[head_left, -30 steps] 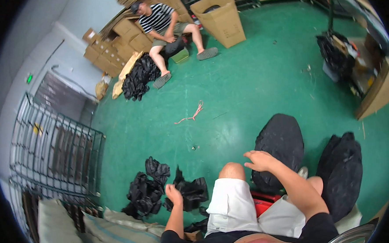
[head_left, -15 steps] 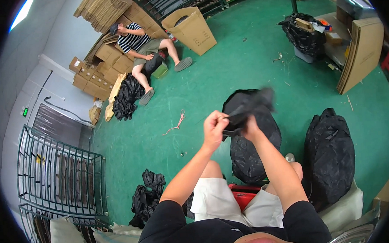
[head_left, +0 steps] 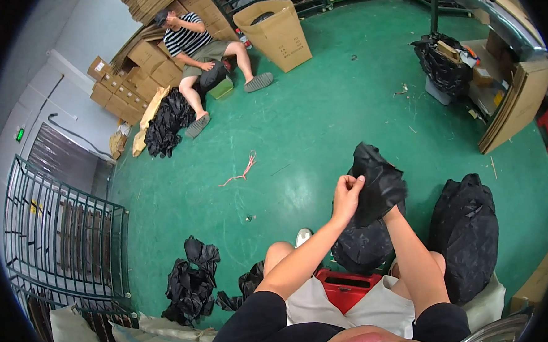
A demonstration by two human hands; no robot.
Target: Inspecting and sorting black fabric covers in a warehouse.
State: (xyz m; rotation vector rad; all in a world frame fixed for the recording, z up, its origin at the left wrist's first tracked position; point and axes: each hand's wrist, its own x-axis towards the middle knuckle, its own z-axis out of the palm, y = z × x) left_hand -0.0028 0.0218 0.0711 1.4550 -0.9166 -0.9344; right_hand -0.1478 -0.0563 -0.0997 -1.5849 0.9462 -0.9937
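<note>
A limp black piece (head_left: pixel 377 187), thin cloth or plastic, is spread upright in front of me above a filled black bag (head_left: pixel 361 247). My left hand (head_left: pixel 348 195) pinches its left edge between thumb and fingers. My right hand (head_left: pixel 390 214) reaches up into or behind the piece from below; its fingers are hidden, so I cannot tell their pose. The filled bag stands on the floor between my legs, partly covered by the piece and my right forearm.
Below me is a red plastic stool (head_left: pixel 345 288). Another full black bag (head_left: pixel 467 241) stands to my right, crumpled black bags (head_left: pixel 190 287) lie left. A seated person (head_left: pixel 196 48) is at the far left, near an open carton (head_left: pixel 279 37). Pink string (head_left: pixel 243 172) lies on the floor.
The black piece was blurred and bunched between both hands; now it hangs spread out, covering my right hand's fingers. Both hands sit further right and lower in view. The view has shifted.
</note>
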